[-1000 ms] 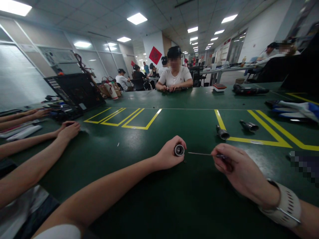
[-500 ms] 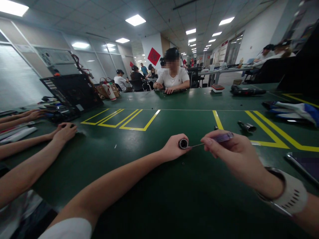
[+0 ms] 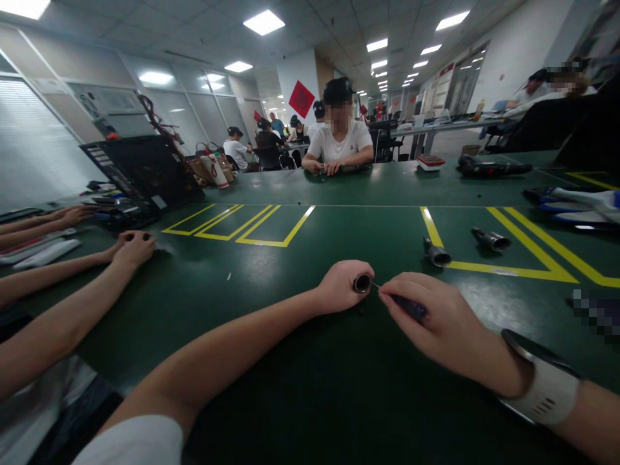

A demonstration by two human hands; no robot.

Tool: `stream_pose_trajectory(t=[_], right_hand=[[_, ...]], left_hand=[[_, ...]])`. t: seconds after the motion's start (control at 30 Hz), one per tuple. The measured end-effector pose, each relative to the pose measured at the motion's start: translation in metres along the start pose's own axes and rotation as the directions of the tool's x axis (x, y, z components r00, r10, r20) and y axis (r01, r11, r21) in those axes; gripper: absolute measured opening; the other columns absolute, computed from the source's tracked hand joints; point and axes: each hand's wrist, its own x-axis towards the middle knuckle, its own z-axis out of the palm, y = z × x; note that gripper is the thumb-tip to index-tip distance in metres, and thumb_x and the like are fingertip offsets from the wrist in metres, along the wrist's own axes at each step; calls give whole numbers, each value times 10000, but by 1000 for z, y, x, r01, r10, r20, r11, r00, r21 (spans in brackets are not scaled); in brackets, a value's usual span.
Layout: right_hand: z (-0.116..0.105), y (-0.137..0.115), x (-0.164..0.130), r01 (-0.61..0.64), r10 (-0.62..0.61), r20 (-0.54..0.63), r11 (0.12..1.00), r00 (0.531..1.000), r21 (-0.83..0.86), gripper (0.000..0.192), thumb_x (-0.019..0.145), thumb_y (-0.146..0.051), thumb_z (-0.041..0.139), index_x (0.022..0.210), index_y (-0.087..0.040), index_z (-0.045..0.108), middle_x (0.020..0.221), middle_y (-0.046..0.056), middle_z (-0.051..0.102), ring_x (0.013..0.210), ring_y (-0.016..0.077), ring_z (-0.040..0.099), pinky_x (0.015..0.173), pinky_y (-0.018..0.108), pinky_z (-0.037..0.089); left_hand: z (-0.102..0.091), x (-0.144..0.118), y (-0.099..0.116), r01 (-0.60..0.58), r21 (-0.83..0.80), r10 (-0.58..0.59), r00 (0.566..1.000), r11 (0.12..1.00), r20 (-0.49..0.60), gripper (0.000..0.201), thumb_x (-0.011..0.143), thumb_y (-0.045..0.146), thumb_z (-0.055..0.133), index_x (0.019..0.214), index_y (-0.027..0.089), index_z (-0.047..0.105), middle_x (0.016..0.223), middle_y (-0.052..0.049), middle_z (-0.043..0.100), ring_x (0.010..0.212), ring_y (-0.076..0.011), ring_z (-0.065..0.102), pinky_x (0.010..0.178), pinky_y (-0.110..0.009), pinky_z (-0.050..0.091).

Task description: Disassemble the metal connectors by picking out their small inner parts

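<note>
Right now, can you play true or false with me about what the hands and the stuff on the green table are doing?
1. The left hand holds a small round tube. True.
2. The right hand is empty. False: it grips a thin screwdriver whose tip is at the tube's open end.
3. Two dark metal cylinders lie by the yellow lines. True.
4. The table is red. False: it is dark green.
5. A person in a white shirt sits across the table. True.
</note>
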Motion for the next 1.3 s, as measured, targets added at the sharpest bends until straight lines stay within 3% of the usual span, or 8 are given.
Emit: stream_pose_trajectory(t=[0.17, 0.3, 0.43, 0.53, 0.7, 0.8, 1.03, 1.3], right_hand=[[-2, 8, 2, -251, 261, -53, 957, 964, 144, 117, 780, -300, 606, 779, -216, 687, 674, 28, 640, 573, 159, 557, 553, 303, 439], [0, 19, 6, -418, 501, 0, 722, 865, 552, 193, 742, -355, 655, 783, -167, 654, 688, 33, 636, 556, 131, 543, 509, 266, 439], [6, 21, 9, -452, 608, 48, 532, 793, 716, 213, 679, -341, 707, 747, -151, 641, 658, 27, 625, 544, 116, 522, 501, 249, 428], [6, 18, 5, -406, 550, -39, 662, 835, 630, 215, 700, -366, 685, 770, -166, 649, 665, 31, 635, 559, 132, 536, 512, 264, 434], [0, 14, -1, -295, 319, -107, 936, 942, 194, 191, 742, -374, 632, 792, -197, 686, 690, 31, 658, 580, 158, 563, 524, 285, 434], [1, 16, 1, -354, 395, -71, 877, 916, 324, 198, 745, -377, 632, 781, -188, 675, 679, 26, 651, 565, 144, 554, 516, 272, 439], [6, 24, 5, -434, 619, 20, 528, 785, 730, 221, 640, -340, 732, 725, -155, 645, 620, 14, 630, 526, 106, 520, 480, 224, 415], [4, 21, 4, -331, 563, -109, 620, 819, 711, 211, 637, -352, 728, 679, -162, 649, 590, 16, 616, 512, 112, 512, 459, 233, 403]], left_hand=[[-2, -1, 3, -37, 62, 36, 999, 997, 13, 41, 750, 172, 524, 782, 156, 544, 735, -17, 579, 694, -132, 538, 687, -257, 411], [-4, -2, 2, -59, -13, 59, 998, 998, 15, 46, 773, 191, 510, 772, 152, 535, 724, -14, 569, 681, -121, 535, 676, -242, 417], [-3, -2, 2, -68, -28, 68, 998, 997, -9, 59, 782, 190, 500, 750, 149, 529, 696, -7, 551, 653, -112, 521, 649, -232, 410], [-3, -1, 2, -26, -6, 26, 1000, 1000, -8, 50, 777, 191, 509, 755, 152, 530, 699, -3, 552, 656, -111, 522, 645, -230, 409], [-1, -1, 1, -5, 61, 5, 1000, 998, -5, 32, 757, 178, 532, 772, 151, 539, 713, -4, 561, 667, -117, 523, 655, -239, 408], [-1, -1, 2, -9, 64, 10, 1000, 998, -3, 21, 755, 163, 530, 770, 150, 537, 712, -4, 560, 665, -115, 521, 655, -237, 406], [-2, 0, 2, 21, 56, -23, 999, 998, 30, 26, 765, 176, 535, 759, 151, 539, 717, -3, 561, 671, -116, 518, 648, -235, 402], [-2, 1, 1, 42, -8, -42, 999, 999, 27, 60, 785, 205, 537, 766, 149, 544, 728, 3, 560, 677, -106, 519, 645, -226, 400]])
